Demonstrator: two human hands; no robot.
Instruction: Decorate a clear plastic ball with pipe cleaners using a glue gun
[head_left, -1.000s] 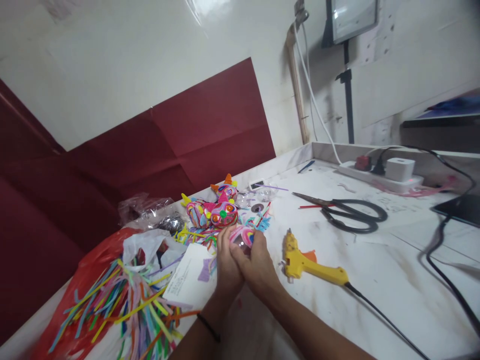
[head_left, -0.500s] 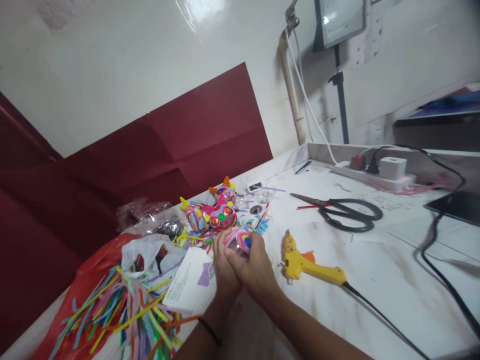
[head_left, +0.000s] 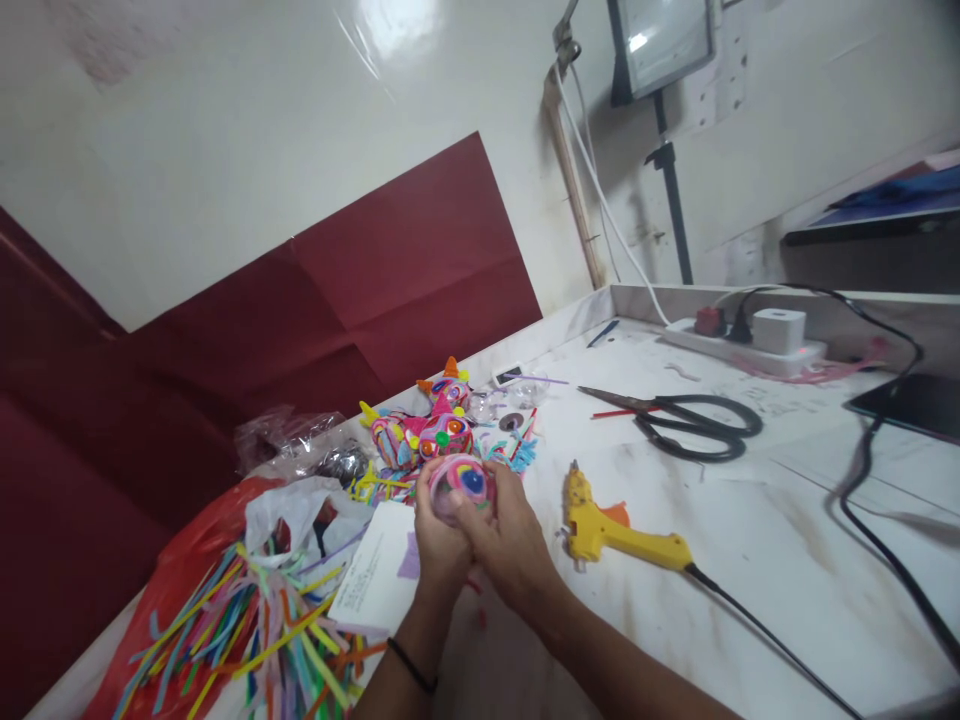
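Cupped between both hands is a clear plastic ball (head_left: 463, 477), partly covered in coiled pink, yellow and blue pipe cleaner. My left hand (head_left: 441, 545) wraps its left side, and my right hand (head_left: 510, 530) closes on the right with the thumb across the front. Just beyond them lie colourful animal-like pipe-cleaner figures (head_left: 448, 432) with orange eyes and pointed ears. A white card (head_left: 375, 570) with a purple scrap rests left of my left hand. To the right of my right hand lies a yellow hot glue gun (head_left: 630, 540), its nozzle pointing away.
Loose pipe cleaners (head_left: 262, 630) spread over a red plastic bag (head_left: 180, 540) at left. Black-handled scissors (head_left: 697, 425) lie at right, before a power strip (head_left: 750, 345). A black cable (head_left: 862, 470) runs down the right side. Clear plastic balls (head_left: 491, 403) sit behind the figures.
Both hands have shifted slightly left with the ball and turned it, so more of the coiled pipe cleaner and the blue spot show. The view has moved a little.
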